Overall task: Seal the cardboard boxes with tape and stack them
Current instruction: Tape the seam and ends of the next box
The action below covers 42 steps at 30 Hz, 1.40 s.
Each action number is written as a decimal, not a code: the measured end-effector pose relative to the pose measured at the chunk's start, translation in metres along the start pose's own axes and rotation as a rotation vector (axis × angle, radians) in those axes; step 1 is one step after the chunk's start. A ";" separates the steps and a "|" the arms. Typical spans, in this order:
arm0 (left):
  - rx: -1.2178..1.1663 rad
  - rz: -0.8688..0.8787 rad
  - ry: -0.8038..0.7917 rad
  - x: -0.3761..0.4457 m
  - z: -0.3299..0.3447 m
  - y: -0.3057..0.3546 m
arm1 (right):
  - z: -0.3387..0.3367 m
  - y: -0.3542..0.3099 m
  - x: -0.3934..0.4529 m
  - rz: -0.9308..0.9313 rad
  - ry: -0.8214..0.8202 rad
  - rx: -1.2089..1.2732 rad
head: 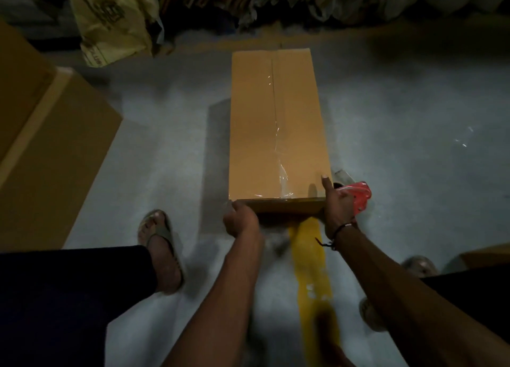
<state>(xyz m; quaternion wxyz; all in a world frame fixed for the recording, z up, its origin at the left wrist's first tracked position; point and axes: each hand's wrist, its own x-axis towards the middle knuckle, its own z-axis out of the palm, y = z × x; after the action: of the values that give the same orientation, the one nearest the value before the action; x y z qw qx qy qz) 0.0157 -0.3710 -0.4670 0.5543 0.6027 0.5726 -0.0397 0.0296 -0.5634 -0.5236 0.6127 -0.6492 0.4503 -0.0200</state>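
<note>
A long brown cardboard box (256,123) lies on the grey floor, stretching away from me, with clear tape along its centre seam. My left hand (240,221) grips the box's near left corner with curled fingers. My right hand (338,205) sits at the near right corner, thumb up on the box top, while its fingers hold a red tape dispenser (358,195) beside the box.
A stack of large cardboard boxes (47,151) stands at the left. A yellow line (310,261) is painted on the floor below the box. A yellow plastic bag (110,21) and flattened cartons lean against the far wall. My sandalled foot (160,245) is at the lower left.
</note>
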 end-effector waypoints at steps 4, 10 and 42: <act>-0.068 -0.050 -0.017 0.002 0.024 0.024 | 0.020 -0.014 0.002 -0.028 -0.049 -0.068; -0.023 -0.027 0.006 0.002 0.046 0.041 | 0.016 -0.011 0.011 -0.219 -0.230 -0.245; 0.489 0.203 -0.554 0.109 0.023 0.053 | -0.001 -0.042 0.036 -0.181 -0.602 -0.324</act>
<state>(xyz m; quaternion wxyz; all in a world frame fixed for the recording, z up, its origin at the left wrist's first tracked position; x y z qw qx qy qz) 0.1059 -0.3024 -0.5172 0.5291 0.7371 0.3123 -0.2813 0.0740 -0.5929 -0.5081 0.6027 -0.7520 0.1877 0.1897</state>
